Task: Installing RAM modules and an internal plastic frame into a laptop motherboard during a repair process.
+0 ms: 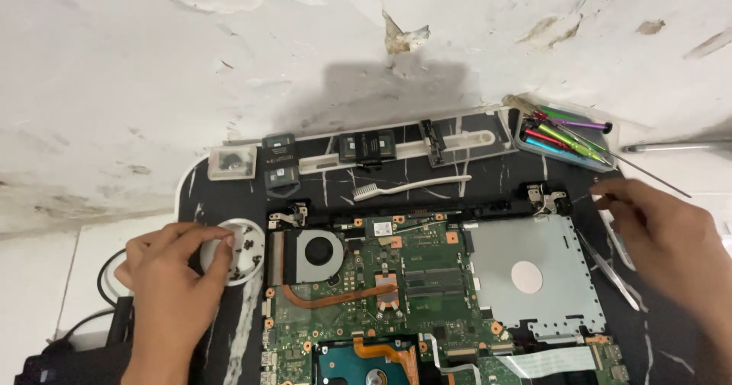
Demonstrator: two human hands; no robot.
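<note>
An opened laptop base (427,278) lies on the dark marbled tabletop (488,175), its green circuit board, round fan (318,254) and copper heat pipe bare. My left hand (171,267) rests on a small round white dish (242,251) of dark screws at the laptop's left edge, fingers curled over its rim. My right hand (659,229) hovers at the laptop's right side, above metal tweezers (610,267) on the table, fingers apart and apparently holding nothing. A silver drive tray (530,274) fills the laptop's right half.
Along the back edge lie a white toothbrush (408,187), a small clear box (232,162), chips and brackets, and a clear tray of coloured screwdrivers (568,137). A stained white wall rises behind. Black cables and a black bag (69,358) sit low at left.
</note>
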